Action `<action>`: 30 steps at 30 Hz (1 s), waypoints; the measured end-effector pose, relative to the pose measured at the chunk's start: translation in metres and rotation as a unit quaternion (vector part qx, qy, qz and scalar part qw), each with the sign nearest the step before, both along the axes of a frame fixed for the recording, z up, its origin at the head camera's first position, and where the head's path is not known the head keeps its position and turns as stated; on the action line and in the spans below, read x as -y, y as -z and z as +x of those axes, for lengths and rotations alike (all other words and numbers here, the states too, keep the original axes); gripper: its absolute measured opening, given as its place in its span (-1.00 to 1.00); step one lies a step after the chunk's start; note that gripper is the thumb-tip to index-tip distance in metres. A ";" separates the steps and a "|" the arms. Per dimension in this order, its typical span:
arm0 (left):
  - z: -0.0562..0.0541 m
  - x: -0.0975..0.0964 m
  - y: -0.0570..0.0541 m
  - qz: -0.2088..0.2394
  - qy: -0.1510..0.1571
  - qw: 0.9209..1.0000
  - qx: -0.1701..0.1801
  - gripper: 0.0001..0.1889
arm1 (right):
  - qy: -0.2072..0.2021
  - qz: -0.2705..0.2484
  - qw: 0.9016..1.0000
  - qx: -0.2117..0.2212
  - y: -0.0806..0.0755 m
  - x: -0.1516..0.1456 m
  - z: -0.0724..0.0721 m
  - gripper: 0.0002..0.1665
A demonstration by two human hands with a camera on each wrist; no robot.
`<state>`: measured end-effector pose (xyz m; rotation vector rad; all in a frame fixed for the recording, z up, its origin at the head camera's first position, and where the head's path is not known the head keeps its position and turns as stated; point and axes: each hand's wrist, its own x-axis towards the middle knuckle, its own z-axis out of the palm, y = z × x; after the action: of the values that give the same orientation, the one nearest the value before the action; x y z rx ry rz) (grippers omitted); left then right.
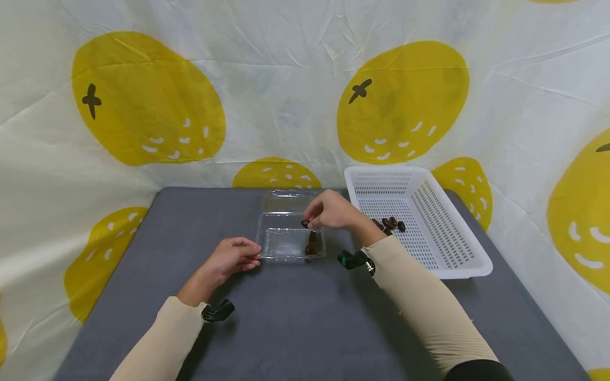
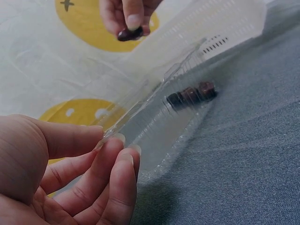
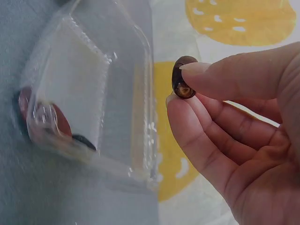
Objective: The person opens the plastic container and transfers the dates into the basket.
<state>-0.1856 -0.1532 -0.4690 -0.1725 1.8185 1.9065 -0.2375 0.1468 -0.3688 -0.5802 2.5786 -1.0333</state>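
Observation:
A clear plastic clamshell box (image 1: pixel 281 246) lies with its lid folded back on the table. My left hand (image 1: pixel 233 255) pinches the box's left rim between thumb and fingers. Above the box, my right hand (image 1: pixel 332 210) pinches a glossy dark brown date (image 3: pixel 183 77) between thumb and index finger. Several more dates (image 2: pixel 191 93) sit in a row along the right end of the box. The held date also shows in the left wrist view, up above the box's far edge.
A white perforated plastic basket (image 1: pixel 450 222) stands to the right of the box, partly behind my right forearm. Several loose dates (image 1: pixel 389 224) lie in its left part. Behind the grey table (image 1: pixel 295 317) hangs a white cloth (image 1: pixel 281 84) with yellow fruit shapes.

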 end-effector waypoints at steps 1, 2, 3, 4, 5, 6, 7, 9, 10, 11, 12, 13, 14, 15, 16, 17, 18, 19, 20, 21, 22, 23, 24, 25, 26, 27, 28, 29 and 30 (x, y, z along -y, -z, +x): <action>0.000 0.000 0.000 0.000 0.001 1.000 0.000 -0.92 | 0.003 -0.002 1.000 -0.001 -0.001 -0.003 0.000 -0.83; 0.000 -0.001 0.000 0.001 0.003 1.000 -0.001 -0.92 | 0.006 -0.004 1.000 0.000 -0.002 -0.007 0.000 -0.83; 0.000 -0.001 0.000 0.001 0.003 1.000 -0.001 -0.92 | 0.011 -0.006 1.000 0.000 -0.003 -0.010 0.000 -0.83; -0.001 -0.001 0.000 0.002 0.004 1.000 -0.002 -0.92 | 0.014 -0.010 1.000 0.000 -0.003 -0.014 0.000 -0.83; -0.001 -0.002 0.000 0.002 0.003 1.000 -0.002 -0.92 | 0.018 -0.013 1.000 0.000 -0.003 -0.018 0.001 -0.83; -0.001 -0.002 0.000 0.002 0.004 1.000 -0.002 -0.92 | 0.020 -0.015 1.000 -0.002 -0.004 -0.022 0.001 -0.82; -0.001 -0.002 -0.001 0.002 0.005 1.000 -0.002 -0.93 | 0.024 -0.017 1.000 -0.002 -0.004 -0.026 0.001 -0.82; -0.001 -0.002 -0.001 0.002 0.003 1.000 0.000 -0.95 | 0.032 -0.018 0.999 -0.001 -0.005 -0.034 0.002 -0.81; -0.001 -0.002 -0.001 0.003 0.004 1.000 0.000 -0.94 | 0.035 -0.016 0.999 -0.001 -0.005 -0.038 0.002 -0.80; -0.001 -0.003 -0.001 0.003 0.005 1.000 0.000 -0.94 | 0.039 -0.013 0.999 0.001 -0.007 -0.042 0.003 -0.80; -0.001 -0.003 -0.001 0.002 0.005 1.000 0.000 -0.94 | 0.042 -0.009 0.999 0.001 -0.007 -0.046 0.003 -0.80; -0.001 -0.002 -0.001 0.002 0.006 1.000 0.000 -0.94 | 0.044 -0.005 0.999 -0.001 -0.008 -0.050 0.003 -0.81; -0.001 -0.003 -0.001 0.001 0.005 1.000 0.000 -0.94 | 0.047 -0.002 0.999 -0.001 -0.008 -0.054 0.003 -0.81; -0.001 -0.003 0.000 0.000 0.004 1.000 -0.001 -0.94 | 0.050 -0.001 0.999 -0.001 -0.008 -0.058 0.003 -0.81; -0.001 -0.003 0.001 -0.002 0.005 1.000 -0.001 -0.94 | 0.054 0.000 0.999 -0.001 -0.009 -0.062 0.004 -0.82; -0.001 -0.003 0.002 -0.002 0.007 1.000 -0.003 -0.93 | 0.058 0.002 0.998 -0.002 -0.009 -0.065 0.005 -0.82; -0.001 -0.003 0.002 -0.003 0.005 1.000 -0.002 -0.94 | 0.061 0.002 0.998 -0.003 -0.009 -0.069 0.005 -0.82; -0.001 -0.003 0.003 -0.004 0.005 1.000 -0.003 -0.94 | 0.066 0.003 0.998 -0.002 -0.008 -0.072 0.005 -0.82; -0.002 -0.002 0.004 -0.005 0.004 1.000 -0.003 -0.94 | 0.072 0.001 0.997 0.001 -0.008 -0.076 0.005 -0.81; -0.002 -0.002 0.004 -0.005 0.005 1.000 -0.004 -0.92 | 0.077 0.001 0.997 0.003 -0.009 -0.079 0.006 -0.80; -0.002 -0.001 0.004 -0.006 0.006 1.000 -0.005 -0.91 | 0.082 0.003 0.997 0.004 -0.009 -0.082 0.007 -0.80; -0.001 -0.001 0.003 -0.007 0.007 1.000 -0.006 -0.90 | 0.085 0.001 0.996 0.006 -0.009 -0.085 0.008 -0.79; -0.001 0.000 0.003 -0.009 0.005 1.000 -0.005 -0.90 | 0.089 -0.001 0.996 0.008 -0.009 -0.088 0.008 -0.79; -0.001 0.000 0.002 -0.010 0.006 1.000 -0.005 -0.90 | 0.094 -0.002 0.996 0.011 -0.009 -0.091 0.009 -0.79; -0.001 0.001 0.002 -0.010 0.008 1.000 -0.006 -0.91 | 0.097 -0.005 0.995 0.012 -0.009 -0.093 0.010 -0.80; 0.000 0.001 0.001 -0.009 0.010 1.000 -0.006 -0.91 | 0.101 -0.004 0.995 0.011 -0.009 -0.096 0.011 -0.81; 0.000 0.001 0.001 -0.008 0.010 1.000 -0.006 -0.93 | 0.102 -0.004 0.995 0.009 -0.009 -0.099 0.012 -0.81; 0.000 0.001 0.001 -0.008 0.011 1.000 -0.005 -0.94 | 0.104 -0.005 0.995 0.006 -0.008 -0.102 0.013 -0.82; 0.000 0.001 0.001 -0.006 0.011 1.000 -0.005 -0.95 | 0.106 -0.004 0.994 0.003 -0.008 -0.105 0.013 -0.82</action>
<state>-0.1860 -0.1537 -0.4699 -0.1467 1.8316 1.8837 -0.2243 0.2518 -0.3613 -0.3094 2.6751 -1.1079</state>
